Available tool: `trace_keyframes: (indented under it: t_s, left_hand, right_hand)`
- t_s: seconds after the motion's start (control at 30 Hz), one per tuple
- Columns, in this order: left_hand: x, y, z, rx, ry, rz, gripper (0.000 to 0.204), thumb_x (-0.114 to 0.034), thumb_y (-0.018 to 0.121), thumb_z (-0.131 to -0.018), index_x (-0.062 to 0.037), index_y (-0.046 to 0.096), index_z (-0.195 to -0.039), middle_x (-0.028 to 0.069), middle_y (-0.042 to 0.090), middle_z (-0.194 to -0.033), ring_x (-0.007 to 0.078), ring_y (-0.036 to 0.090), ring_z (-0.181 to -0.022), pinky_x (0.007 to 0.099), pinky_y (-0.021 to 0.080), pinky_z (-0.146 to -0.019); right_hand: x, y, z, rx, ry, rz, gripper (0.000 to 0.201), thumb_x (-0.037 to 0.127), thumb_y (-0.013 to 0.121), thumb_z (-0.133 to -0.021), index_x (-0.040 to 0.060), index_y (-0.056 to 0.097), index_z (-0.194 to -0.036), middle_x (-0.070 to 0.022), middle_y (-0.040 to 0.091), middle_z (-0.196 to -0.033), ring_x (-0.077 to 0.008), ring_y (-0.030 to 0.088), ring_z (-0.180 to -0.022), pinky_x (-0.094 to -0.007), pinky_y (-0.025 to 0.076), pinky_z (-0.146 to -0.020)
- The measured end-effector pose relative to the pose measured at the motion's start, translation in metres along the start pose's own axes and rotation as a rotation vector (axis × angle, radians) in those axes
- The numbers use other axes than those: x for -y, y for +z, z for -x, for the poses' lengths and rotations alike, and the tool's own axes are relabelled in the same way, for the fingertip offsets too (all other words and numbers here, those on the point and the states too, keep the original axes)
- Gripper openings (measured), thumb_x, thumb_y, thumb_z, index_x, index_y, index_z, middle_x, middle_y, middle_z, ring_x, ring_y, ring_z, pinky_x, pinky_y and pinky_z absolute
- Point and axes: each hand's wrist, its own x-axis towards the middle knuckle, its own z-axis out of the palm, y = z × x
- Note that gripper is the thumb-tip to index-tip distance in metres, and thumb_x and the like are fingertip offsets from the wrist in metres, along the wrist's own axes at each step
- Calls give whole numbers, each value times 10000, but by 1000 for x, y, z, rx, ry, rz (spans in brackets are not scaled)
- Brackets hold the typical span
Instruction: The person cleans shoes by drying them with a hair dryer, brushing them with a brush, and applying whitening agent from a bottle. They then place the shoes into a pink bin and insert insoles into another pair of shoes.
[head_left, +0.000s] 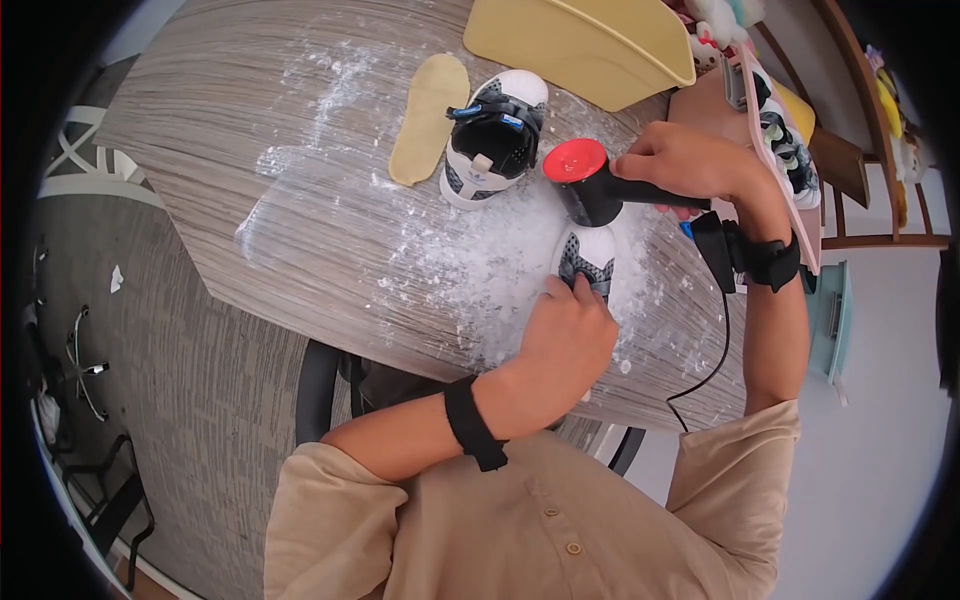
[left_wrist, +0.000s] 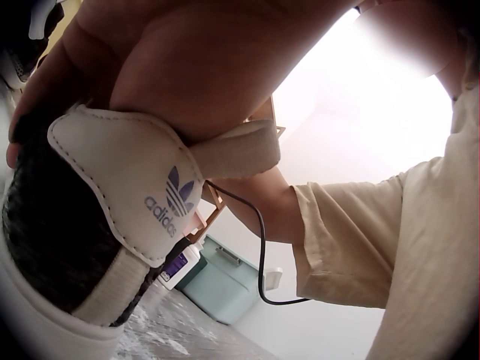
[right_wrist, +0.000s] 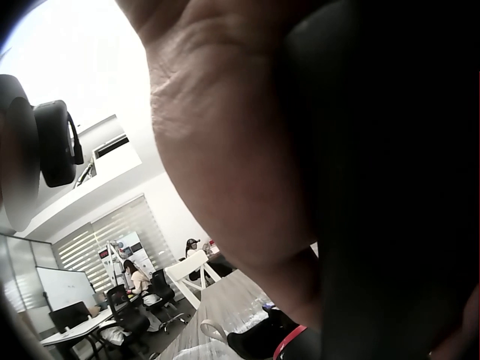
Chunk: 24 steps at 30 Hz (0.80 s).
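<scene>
Our left hand [head_left: 562, 350] grips the shoe [head_left: 596, 245] on the counter [head_left: 330, 215] (probably to steady it), its mate [head_left: 496, 142] at eleven o'clock, while our right hand [head_left: 690, 160] grips the tool [head_left: 590, 198] at twelve, seemingly aiming it shoeward.

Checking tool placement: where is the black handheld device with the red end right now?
In the head view, the black device is in the right hand, right of centre, by the toe of the shoe under the left hand.
</scene>
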Motion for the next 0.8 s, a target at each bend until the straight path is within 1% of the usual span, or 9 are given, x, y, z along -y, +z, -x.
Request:
trace_keyframes:
  t_s: [0.13, 0.23, 0.33, 0.57, 0.77, 0.8]
  left_hand:
    - [-1, 1, 0, 0, -16, 0, 278, -100, 617, -705, 47, 662, -937, 173, 644, -957, 255, 610, -760, 305, 516, -526]
    - [-2, -2, -2, 40, -23, -2, 247, -97, 619, -703, 39, 658, -905, 158, 637, -927, 255, 609, -760, 309, 514, -522]
    - [-2, 3, -1, 4, -26, 5, 223, -93, 620, -701, 35, 653, -881, 150, 630, -907, 255, 608, -758, 310, 513, -518]
    - [-2, 4, -1, -21, -32, -1, 225, -89, 620, -703, 39, 653, -886, 157, 630, -917, 261, 614, -766, 310, 518, -526]
    - [-1, 2, -1, -12, -31, 7, 229, -88, 617, -707, 40, 654, -893, 159, 631, -921, 265, 616, -768, 310, 520, -533]
    - [-1, 3, -1, -11, -32, 8, 229, -87, 616, -707, 40, 655, -894, 159, 630, -921, 265, 616, -767, 311, 521, -534]
  right_hand:
    - [-4, -2, 4, -1, -6, -15, 439, 349, 518, -903, -38, 620, -722, -36, 538, -520, -128, 531, -416, -266, 409, -386]
    - [-7, -2, 4, 4, 9, -46, 437, 344, 513, -907, -40, 623, -731, -40, 544, -523, -131, 531, -413, -268, 410, -387]
    - [-13, -1, 3, 5, -5, -62, 436, 341, 508, -911, -40, 622, -732, -45, 546, -522, -130, 528, -409, -266, 412, -386]
    - [-10, -1, 9, 4, -2, -79, 431, 333, 506, -913, -41, 616, -730, -47, 547, -524, -122, 526, -409, -262, 422, -385]
    - [-13, 1, 13, -24, -73, -2, 432, 331, 501, -913, -43, 620, -732, -45, 534, -517, -119, 516, -412, -265, 416, -393]
    - [-11, 1, 14, -15, -51, -17, 430, 330, 505, -912, -43, 621, -732, -44, 532, -517, -118, 515, -416, -266, 414, -398]
